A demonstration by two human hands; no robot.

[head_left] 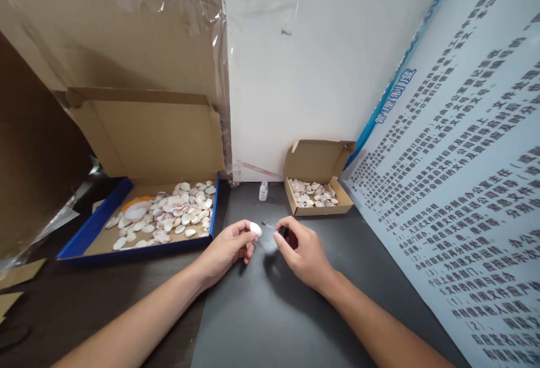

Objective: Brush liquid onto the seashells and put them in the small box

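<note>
Between the thumb and fingers of my left hand (232, 242) is a small white seashell (255, 229), held up above the dark mat. My right hand (304, 248) pinches a black brush cap (283, 232); its thin stem and dark tip point left toward the shell, with a gap between them. Behind the hands a small clear bottle (263, 192) with a pale label stands upright, its cap off. To the left, a blue-sided cardboard box (71, 248) holds many loose shells (169, 210).
At the back right a small brown cardboard box (324, 210) with its lid raised contains more shells (312, 192). A white board (295, 75) rises behind the mat (236, 323). A printed panel (472, 148) slants along the right. Cardboard pieces (21, 274) lie at far left.
</note>
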